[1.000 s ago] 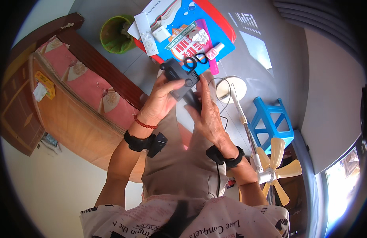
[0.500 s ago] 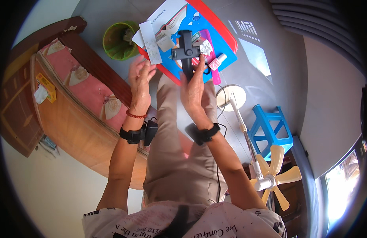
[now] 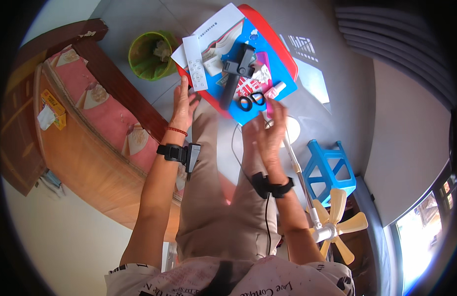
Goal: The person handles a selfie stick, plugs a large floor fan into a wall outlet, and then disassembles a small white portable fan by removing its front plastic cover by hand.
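Left hand [image 3: 180,109] first, grip open and empty, just beside the white remote [image 3: 194,61]! Next, the black clamp stick [image 3: 237,70] lies unheld on the tabletop [image 3: 277,44]. Then the right hand [image 3: 273,133], fingers spread, seemingly empty. A hands-off step, apparently; any fresh hold calls for closing fingers.

- Table [image 3: 278,37]: before the person.
- Remote control [image 3: 193,52]: on table, left side.
- Phone holder [image 3: 230,90]: on table, middle.
- Bottle [image 3: 274,91]: on table, right, beside black-free loops [image 3: 251,102].
- Bin [image 3: 141,64]: floor, left of table.
- Fan [image 3: 328,231], stool [image 3: 324,169]: right of the person.
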A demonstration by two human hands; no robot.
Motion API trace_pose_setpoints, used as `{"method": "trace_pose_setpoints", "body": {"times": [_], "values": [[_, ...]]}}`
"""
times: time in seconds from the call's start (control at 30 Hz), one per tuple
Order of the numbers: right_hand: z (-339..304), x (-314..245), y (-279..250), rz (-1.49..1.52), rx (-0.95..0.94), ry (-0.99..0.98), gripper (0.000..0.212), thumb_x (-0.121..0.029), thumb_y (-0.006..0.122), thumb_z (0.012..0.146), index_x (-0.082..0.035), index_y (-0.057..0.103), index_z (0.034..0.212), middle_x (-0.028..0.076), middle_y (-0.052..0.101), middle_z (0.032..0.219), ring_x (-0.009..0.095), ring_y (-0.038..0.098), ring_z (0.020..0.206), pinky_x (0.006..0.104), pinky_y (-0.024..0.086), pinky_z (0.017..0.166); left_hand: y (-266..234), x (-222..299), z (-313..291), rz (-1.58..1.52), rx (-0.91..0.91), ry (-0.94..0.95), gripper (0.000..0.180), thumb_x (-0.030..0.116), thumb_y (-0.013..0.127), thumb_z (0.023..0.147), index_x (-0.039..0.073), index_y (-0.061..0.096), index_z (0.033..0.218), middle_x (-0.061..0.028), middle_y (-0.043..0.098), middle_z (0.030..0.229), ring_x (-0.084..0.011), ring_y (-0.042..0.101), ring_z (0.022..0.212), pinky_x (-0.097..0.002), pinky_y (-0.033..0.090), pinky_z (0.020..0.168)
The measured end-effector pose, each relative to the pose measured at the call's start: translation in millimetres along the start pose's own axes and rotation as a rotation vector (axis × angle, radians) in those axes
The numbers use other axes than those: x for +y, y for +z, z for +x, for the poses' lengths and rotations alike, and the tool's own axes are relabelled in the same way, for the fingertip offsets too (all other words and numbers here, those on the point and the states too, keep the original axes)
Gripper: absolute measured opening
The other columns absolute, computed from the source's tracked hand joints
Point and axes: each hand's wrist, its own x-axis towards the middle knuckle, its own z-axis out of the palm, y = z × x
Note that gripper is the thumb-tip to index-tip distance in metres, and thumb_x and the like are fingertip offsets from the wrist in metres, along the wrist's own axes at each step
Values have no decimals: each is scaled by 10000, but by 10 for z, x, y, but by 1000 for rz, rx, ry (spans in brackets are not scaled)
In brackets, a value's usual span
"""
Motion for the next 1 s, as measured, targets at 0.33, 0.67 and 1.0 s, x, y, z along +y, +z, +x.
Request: {"method": "trace_pose_setpoints", "body": {"times": [0.33, 0.67, 1.0], "values": [[2114, 824, -285, -52, -460, 57, 525, -421, 524, 843, -39, 503, 1203, 172, 468, 1238, 295, 466, 1118, 346, 375, 925, 248, -181, 62, -70, -325, -30, 745, 581, 567, 752, 176, 302, 1318, -49, 420, 1278, -231, 391, 1170, -496, 279, 964], [2179, 325, -60, 208, -673, 456, 534, -388, 428, 904, -68, 360, 1326, 78, 386, 1331, 186, 340, 1238, 264, 229, 1034, 201, -149, 171, -241, -399, -197, 597, 457, 615, 780, 126, 422, 1237, -45, 524, 1186, -237, 522, 1059, -565, 411, 829], [2064, 1011, -72, 321, -341, 191, 318, -313, 563, 853, -41, 600, 1015, 43, 603, 910, 103, 568, 825, 210, 453, 742, 373, -177, 528, -55, -364, -156, 848, 557, 673, 665, 147, 298, 1306, -72, 391, 1306, -291, 341, 1215, -693, 253, 846]]}}
